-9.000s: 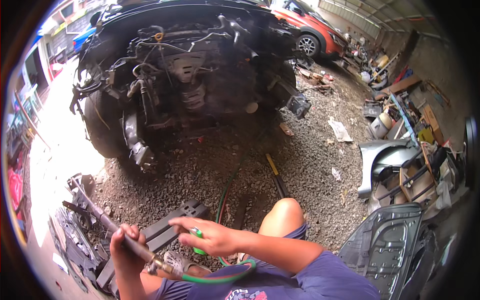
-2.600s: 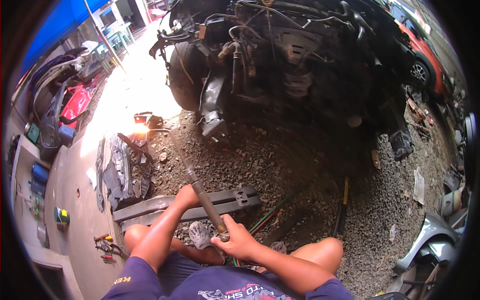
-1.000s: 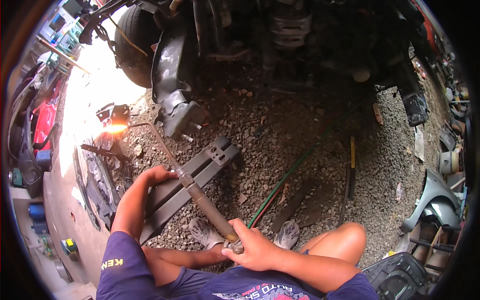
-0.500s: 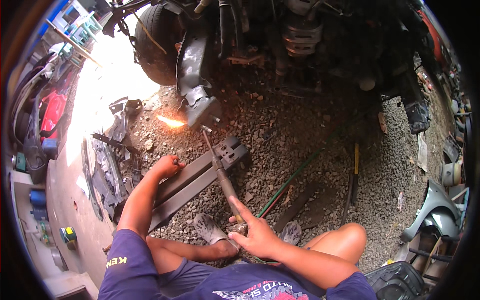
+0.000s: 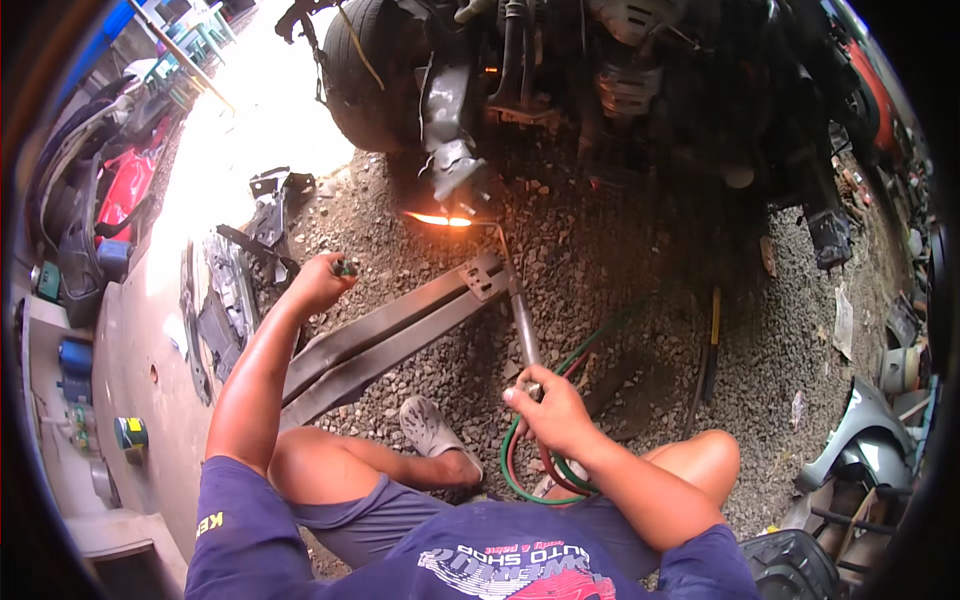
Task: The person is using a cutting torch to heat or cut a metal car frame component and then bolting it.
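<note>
My right hand [image 5: 553, 408] is closed around the valve end of a lit gas torch [image 5: 524, 325], whose shaft slants up and bends left at the tip. An orange flame [image 5: 440, 220] shoots leftward from the tip, just below the crumpled end of a grey metal vehicle rail [image 5: 455, 168]. Green and red hoses [image 5: 512, 468] loop below that hand. Held out to the left, my left hand [image 5: 322, 283] is closed on a small dark green object [image 5: 345, 268], its kind unclear. Between my hands a double metal beam [image 5: 385, 335] lies on gravel.
A tire [image 5: 372, 85] and the vehicle's dark underside stand ahead. Torn metal parts [image 5: 228, 300] lie left on the gravel, beside a concrete edge [image 5: 140, 350]. A grey fender [image 5: 862, 440] and other scrap line the right. My shoe [image 5: 438, 440] is near the beam.
The torch has turned more upright, and its flame now sits below the rail's end, longer and thinner. My left hand has risen away from the beam, exposing the small green object.
</note>
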`<action>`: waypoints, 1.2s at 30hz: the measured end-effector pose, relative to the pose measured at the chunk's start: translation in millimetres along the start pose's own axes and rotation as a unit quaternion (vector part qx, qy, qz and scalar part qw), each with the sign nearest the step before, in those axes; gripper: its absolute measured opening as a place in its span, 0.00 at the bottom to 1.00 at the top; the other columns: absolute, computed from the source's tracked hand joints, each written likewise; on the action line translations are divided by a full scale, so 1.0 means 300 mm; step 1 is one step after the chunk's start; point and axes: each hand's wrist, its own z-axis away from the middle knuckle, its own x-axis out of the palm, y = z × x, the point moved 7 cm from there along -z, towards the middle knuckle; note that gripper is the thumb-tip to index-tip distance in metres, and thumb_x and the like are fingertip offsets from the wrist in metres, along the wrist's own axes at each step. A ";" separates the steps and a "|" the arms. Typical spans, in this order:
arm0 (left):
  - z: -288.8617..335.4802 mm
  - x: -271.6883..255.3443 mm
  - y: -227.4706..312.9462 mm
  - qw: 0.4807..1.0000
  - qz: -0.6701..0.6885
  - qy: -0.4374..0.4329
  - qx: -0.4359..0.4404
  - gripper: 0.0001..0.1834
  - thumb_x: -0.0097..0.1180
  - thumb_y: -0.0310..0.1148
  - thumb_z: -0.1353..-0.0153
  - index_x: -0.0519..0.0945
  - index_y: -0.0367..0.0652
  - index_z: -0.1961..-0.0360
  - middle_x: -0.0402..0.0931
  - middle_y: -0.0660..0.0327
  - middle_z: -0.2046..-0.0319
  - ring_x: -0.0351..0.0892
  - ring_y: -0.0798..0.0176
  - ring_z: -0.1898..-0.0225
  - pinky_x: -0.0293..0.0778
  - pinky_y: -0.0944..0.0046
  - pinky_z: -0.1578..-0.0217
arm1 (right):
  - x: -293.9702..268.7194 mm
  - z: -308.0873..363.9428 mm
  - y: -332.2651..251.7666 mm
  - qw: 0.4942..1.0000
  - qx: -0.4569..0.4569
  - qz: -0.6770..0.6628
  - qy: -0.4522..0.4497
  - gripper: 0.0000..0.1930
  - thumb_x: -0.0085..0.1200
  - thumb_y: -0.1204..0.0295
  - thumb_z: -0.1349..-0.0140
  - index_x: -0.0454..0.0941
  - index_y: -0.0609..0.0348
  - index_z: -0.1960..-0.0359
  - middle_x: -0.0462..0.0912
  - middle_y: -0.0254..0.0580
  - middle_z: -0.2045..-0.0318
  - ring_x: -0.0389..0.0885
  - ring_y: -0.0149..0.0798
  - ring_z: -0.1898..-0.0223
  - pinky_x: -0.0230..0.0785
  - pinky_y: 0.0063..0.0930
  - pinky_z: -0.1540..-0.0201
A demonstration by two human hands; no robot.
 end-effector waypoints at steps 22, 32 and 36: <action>0.598 0.270 0.618 0.946 0.207 -0.247 0.033 0.15 0.71 0.44 0.27 0.87 0.44 0.53 0.79 0.68 0.74 0.74 0.72 0.75 0.70 0.63 0.74 | 0.068 0.270 -0.056 0.942 -0.081 0.286 0.154 0.14 0.68 0.64 0.30 0.83 0.60 0.51 0.88 0.51 0.74 0.91 0.46 0.71 0.82 0.42 0.64; 0.553 0.798 0.567 0.878 0.375 -0.267 -0.133 0.25 0.71 0.55 0.29 0.86 0.41 0.58 0.76 0.65 0.76 0.71 0.66 0.80 0.67 0.59 0.78 | 0.071 0.190 0.122 0.892 -0.043 0.447 0.047 0.12 0.54 0.75 0.31 0.80 0.59 0.47 0.85 0.73 0.53 0.88 0.75 0.50 0.81 0.66 0.44; 0.501 0.907 0.523 0.853 0.376 -0.306 -0.192 0.31 0.72 0.60 0.31 0.84 0.37 0.55 0.79 0.61 0.70 0.73 0.65 0.75 0.70 0.58 0.75 | 0.045 0.138 0.176 0.894 -0.024 0.447 0.025 0.12 0.50 0.74 0.27 0.79 0.59 0.45 0.85 0.71 0.54 0.90 0.73 0.52 0.82 0.65 0.46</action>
